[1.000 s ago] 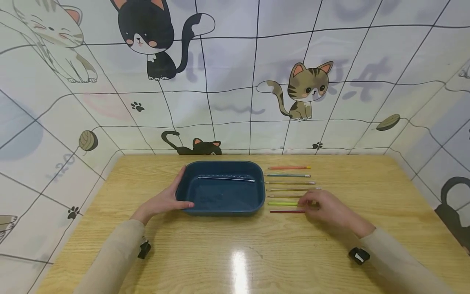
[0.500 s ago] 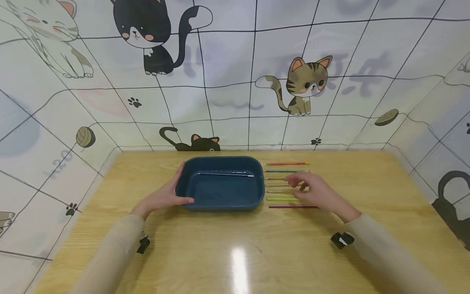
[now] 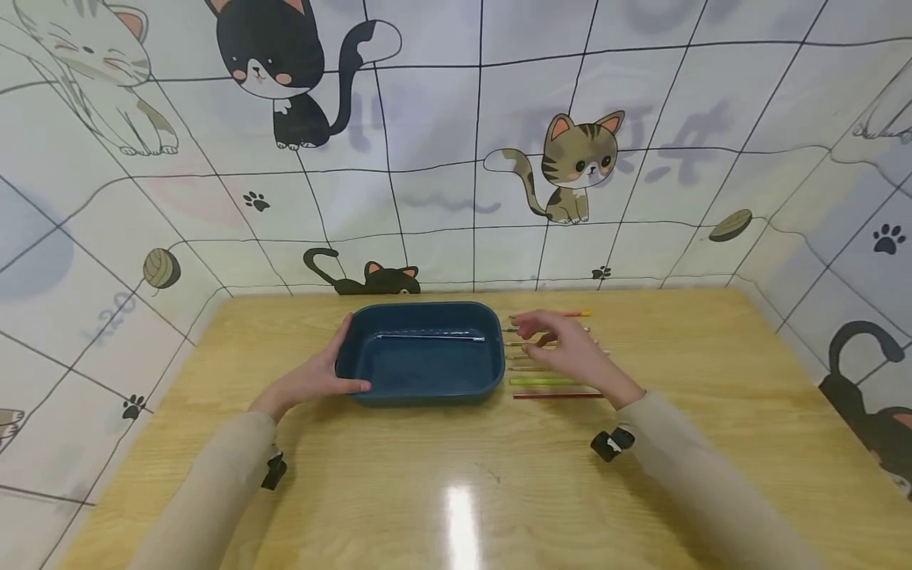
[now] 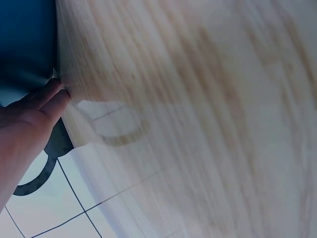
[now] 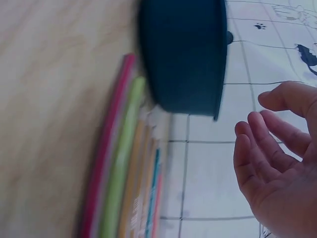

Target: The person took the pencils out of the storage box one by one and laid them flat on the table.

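Observation:
A dark blue rectangular dish (image 3: 420,402) stands on the table, with one slim pale pencil (image 3: 431,338) lying inside along its far side. At the dish's left end, my left hand (image 3: 317,378) holds it, thumb by the near rim and fingers along the outer wall. In the left wrist view, the fingers (image 4: 49,104) touch the dish's side. My right hand (image 3: 566,352) hovers over a row of several pencils with its fingers loosely bent and nothing between them. The lime pencil (image 3: 541,381) and dark red pencil (image 3: 556,396) lie nearest; the hand partly hides the farther ones.
The wooden table (image 3: 370,491) meets a cat-patterned covering (image 3: 442,198) at the back and sides. The pencils lie side by side close to the dish's right end, the orange one (image 3: 579,313) farthest back.
My right hand has moved left and away from me, from the pencils' right ends to over the row's middle and far part. My left hand keeps its hold on the dish.

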A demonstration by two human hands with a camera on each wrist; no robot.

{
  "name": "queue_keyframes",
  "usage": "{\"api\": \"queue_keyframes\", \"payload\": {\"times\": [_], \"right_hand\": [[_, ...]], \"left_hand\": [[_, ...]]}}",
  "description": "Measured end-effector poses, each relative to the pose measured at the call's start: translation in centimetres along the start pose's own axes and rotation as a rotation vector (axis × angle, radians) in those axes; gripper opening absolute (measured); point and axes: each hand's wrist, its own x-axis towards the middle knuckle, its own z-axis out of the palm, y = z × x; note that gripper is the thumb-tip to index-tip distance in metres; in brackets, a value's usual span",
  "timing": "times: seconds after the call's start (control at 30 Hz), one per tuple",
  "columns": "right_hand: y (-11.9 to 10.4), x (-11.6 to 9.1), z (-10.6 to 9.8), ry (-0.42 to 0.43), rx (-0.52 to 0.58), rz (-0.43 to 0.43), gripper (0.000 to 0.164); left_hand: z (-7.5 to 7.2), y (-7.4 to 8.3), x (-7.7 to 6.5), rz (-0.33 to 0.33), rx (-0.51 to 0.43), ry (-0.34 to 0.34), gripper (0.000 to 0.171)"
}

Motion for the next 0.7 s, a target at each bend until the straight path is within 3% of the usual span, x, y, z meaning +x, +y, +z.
{"api": "queue_keyframes", "payload": {"times": [0.23, 0.43, 0.7], "right_hand": [[-1.8, 2.3, 1.0, 0.0, 0.041, -0.027, 0.038], [-3.5, 4.0, 3.0, -0.088, 0.127, -0.008, 0.038], [-4.6, 7.2, 6.3, -0.198, 0.086, -0.012, 0.036]], "left_hand": [[0.2, -0.2, -0.2, 0.043, -0.014, 0.007, 0.122], [0.4, -0.4, -0.5, 0.027, -0.025, 0.005, 0.121], [0.5, -0.5, 0.0, 0.032, -0.026, 0.011, 0.121]]}}
